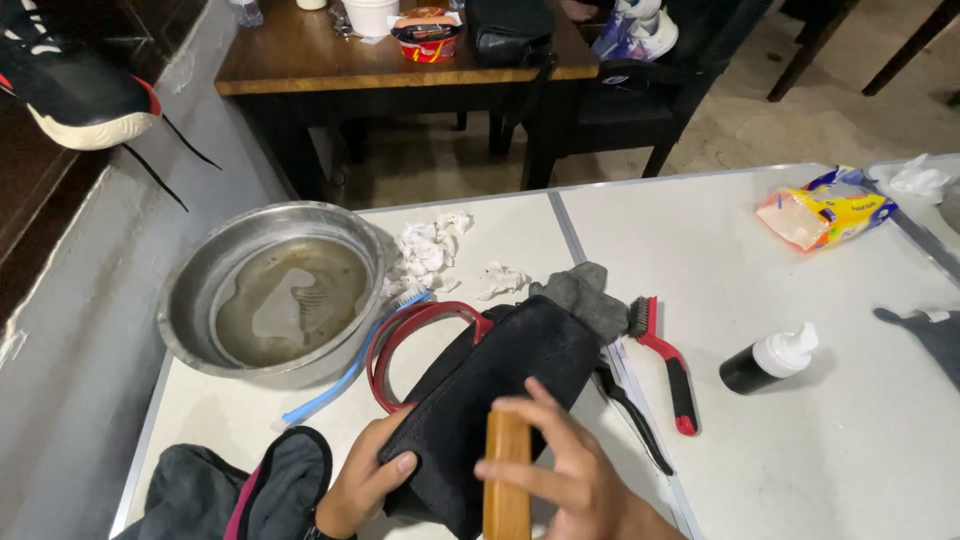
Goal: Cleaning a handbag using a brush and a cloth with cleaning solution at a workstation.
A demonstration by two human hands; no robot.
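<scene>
While murky water sits in the steel basin (270, 295) at far left, the left hand (362, 487) is clamped around the edge of the black bag (495, 385), pinning it to the table. Across, the right hand (570, 475) is wrapped on a wooden-handled brush (507, 478), pressed against the fabric — scrubbing looks underway; firm, even strokes needed.

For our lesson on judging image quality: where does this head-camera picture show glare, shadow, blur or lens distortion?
In the head view, glare sits on the metal basin's rim and on its murky water; the pump bottle casts a soft shadow on the white table; the right hand is slightly motion-blurred; the table's far edge bows, suggesting wide-angle distortion.
</scene>
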